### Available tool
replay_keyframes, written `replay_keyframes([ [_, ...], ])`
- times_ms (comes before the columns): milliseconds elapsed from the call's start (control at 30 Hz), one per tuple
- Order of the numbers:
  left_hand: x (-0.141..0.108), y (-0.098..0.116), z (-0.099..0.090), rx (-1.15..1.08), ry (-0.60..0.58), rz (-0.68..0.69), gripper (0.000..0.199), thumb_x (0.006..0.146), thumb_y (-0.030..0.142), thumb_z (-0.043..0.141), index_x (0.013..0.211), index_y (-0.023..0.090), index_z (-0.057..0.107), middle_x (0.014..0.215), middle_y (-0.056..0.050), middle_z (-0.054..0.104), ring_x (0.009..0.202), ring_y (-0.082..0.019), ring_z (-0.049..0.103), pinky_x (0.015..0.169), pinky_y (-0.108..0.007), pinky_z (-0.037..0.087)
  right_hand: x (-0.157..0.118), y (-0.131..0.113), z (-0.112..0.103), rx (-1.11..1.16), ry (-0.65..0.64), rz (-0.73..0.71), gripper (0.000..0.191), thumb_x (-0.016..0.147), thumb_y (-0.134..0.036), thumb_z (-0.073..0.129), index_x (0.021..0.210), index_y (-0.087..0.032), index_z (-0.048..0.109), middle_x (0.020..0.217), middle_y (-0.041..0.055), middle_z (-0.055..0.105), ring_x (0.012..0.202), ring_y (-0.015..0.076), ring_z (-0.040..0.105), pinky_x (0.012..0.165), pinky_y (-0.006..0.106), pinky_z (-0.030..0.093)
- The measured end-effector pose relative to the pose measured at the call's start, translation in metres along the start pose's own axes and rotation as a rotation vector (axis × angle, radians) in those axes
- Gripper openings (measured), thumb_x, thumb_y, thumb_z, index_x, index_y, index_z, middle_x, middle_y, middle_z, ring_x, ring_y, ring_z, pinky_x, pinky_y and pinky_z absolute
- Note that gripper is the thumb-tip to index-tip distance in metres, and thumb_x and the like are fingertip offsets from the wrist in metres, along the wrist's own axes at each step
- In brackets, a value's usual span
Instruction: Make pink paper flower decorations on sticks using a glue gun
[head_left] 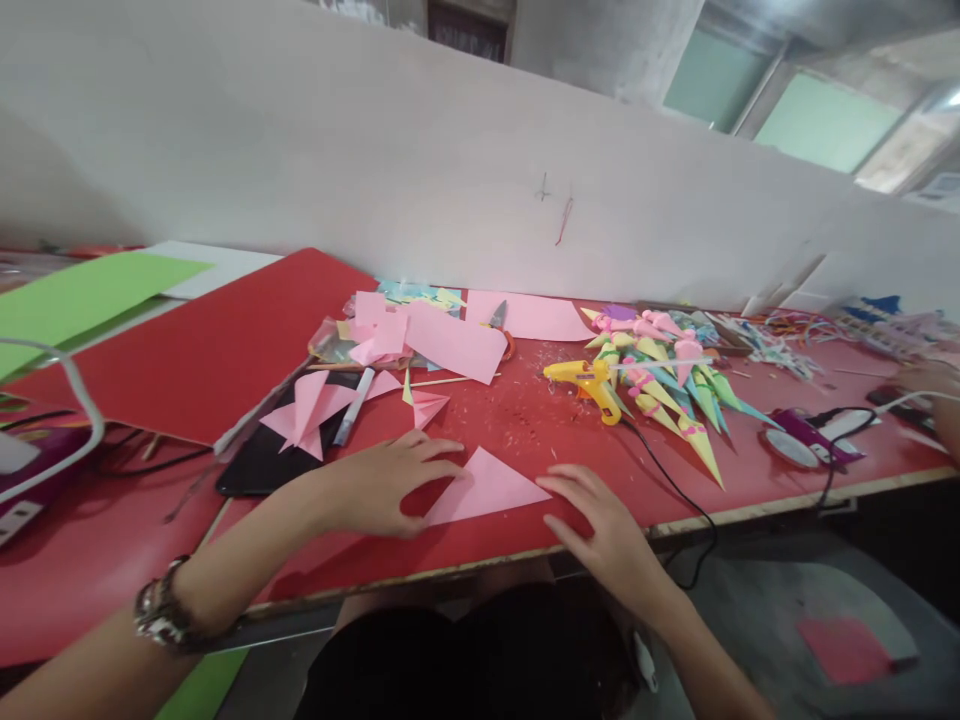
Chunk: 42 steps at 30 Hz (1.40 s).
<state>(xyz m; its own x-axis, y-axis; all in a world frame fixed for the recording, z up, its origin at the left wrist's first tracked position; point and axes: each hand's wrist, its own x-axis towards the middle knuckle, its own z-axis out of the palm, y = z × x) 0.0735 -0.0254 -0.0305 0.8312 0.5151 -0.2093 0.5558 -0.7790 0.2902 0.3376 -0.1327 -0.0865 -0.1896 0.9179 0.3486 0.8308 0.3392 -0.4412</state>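
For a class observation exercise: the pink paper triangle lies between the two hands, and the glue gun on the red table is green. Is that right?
Not quite: the glue gun on the red table is yellow, not green, as the head view shows. The pink paper triangle does lie between the left hand and right hand.

Red table: bare between folded paper and glue gun.
Near right: cord crossed the edge, an obstacle.
Far right: paper cones blocked passage.
Left: marker obstructed.
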Motion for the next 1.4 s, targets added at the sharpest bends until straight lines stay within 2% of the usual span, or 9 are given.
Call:
replay_keyframes([
  [100,0.009,0.017,0.008,0.063,0.062,-0.057,0.065,0.076,0.037,0.06,0.136,0.021,0.04,0.146,-0.01,0.038,0.132,-0.031,0.034,0.104,-0.046,0.034,0.015,-0.005,0.001,0.127,-0.137,-0.059,0.039,0.086,-0.025,0.054,0.125,-0.021,0.054,0.128,0.0098,0.057,0.121,0.0205,0.051,0.102,0.04,0.041],
  [167,0.02,0.028,0.015,0.101,0.097,-0.037,0.075,0.076,0.042,0.062,0.141,0.018,0.032,0.147,-0.013,0.035,0.132,-0.031,0.034,0.105,-0.047,0.032,0.023,-0.004,0.003,0.187,-0.189,-0.056,0.043,0.082,-0.024,0.061,0.124,-0.019,0.055,0.13,0.0113,0.056,0.121,0.0209,0.05,0.103,0.04,0.04],
  [367,0.046,0.041,0.032,0.182,0.298,-0.08,0.068,0.076,0.044,0.065,0.135,0.02,0.041,0.147,-0.017,0.033,0.131,-0.037,0.034,0.104,-0.051,0.033,0.028,-0.002,0.01,0.173,-0.115,-0.014,0.031,0.08,-0.019,0.062,0.111,-0.018,0.065,0.123,0.0101,0.062,0.115,0.02,0.056,0.1,0.036,0.043],
  [567,0.042,0.033,0.04,0.124,0.305,-0.045,0.052,0.086,0.045,0.052,0.131,0.021,0.046,0.141,-0.011,0.044,0.125,-0.029,0.04,0.102,-0.046,0.035,0.015,0.006,0.001,-0.005,-0.065,-0.045,0.03,0.085,-0.023,0.056,0.114,-0.021,0.064,0.122,0.0095,0.063,0.115,0.0216,0.056,0.098,0.039,0.045],
  [667,0.042,0.031,0.043,0.089,0.309,-0.044,0.052,0.086,0.047,0.049,0.131,0.021,0.047,0.138,-0.01,0.047,0.124,-0.028,0.04,0.103,-0.045,0.034,0.005,0.016,0.002,-0.171,0.03,-0.062,0.031,0.09,-0.024,0.047,0.117,-0.019,0.063,0.124,0.0102,0.062,0.115,0.0219,0.056,0.097,0.039,0.045],
  [767,0.042,0.03,0.043,0.064,0.303,-0.033,0.053,0.085,0.047,0.051,0.131,0.022,0.047,0.139,-0.008,0.047,0.124,-0.028,0.04,0.104,-0.046,0.032,-0.001,0.022,0.011,-0.283,0.24,-0.146,0.033,0.09,-0.018,0.04,0.109,-0.017,0.067,0.114,0.0093,0.068,0.106,0.0195,0.062,0.092,0.033,0.048],
  [1033,0.038,0.029,0.041,0.028,0.328,-0.033,0.062,0.081,0.047,0.057,0.134,0.018,0.043,0.133,-0.012,0.052,0.122,-0.028,0.044,0.104,-0.046,0.034,-0.006,0.026,0.032,-0.36,0.535,-0.242,0.034,0.084,-0.014,0.038,0.091,-0.014,0.071,0.09,0.0102,0.075,0.086,0.0194,0.07,0.075,0.028,0.052],
  [1267,0.038,0.03,0.046,-0.012,0.33,-0.036,0.065,0.08,0.036,0.059,0.139,0.022,0.035,0.142,-0.013,0.041,0.13,-0.029,0.038,0.106,-0.047,0.033,-0.007,0.031,0.036,-0.374,0.66,-0.331,0.032,0.082,-0.017,0.038,0.088,-0.013,0.069,0.083,0.0102,0.075,0.079,0.0191,0.07,0.07,0.028,0.05],
  [1400,0.035,0.029,0.047,-0.076,0.373,-0.05,0.069,0.08,0.031,0.061,0.14,0.024,0.03,0.144,-0.013,0.033,0.121,-0.026,0.048,0.104,-0.043,0.038,-0.006,0.031,0.036,-0.376,0.697,-0.357,0.031,0.082,-0.017,0.037,0.087,-0.013,0.068,0.079,0.0095,0.074,0.076,0.0188,0.07,0.068,0.027,0.049],
])
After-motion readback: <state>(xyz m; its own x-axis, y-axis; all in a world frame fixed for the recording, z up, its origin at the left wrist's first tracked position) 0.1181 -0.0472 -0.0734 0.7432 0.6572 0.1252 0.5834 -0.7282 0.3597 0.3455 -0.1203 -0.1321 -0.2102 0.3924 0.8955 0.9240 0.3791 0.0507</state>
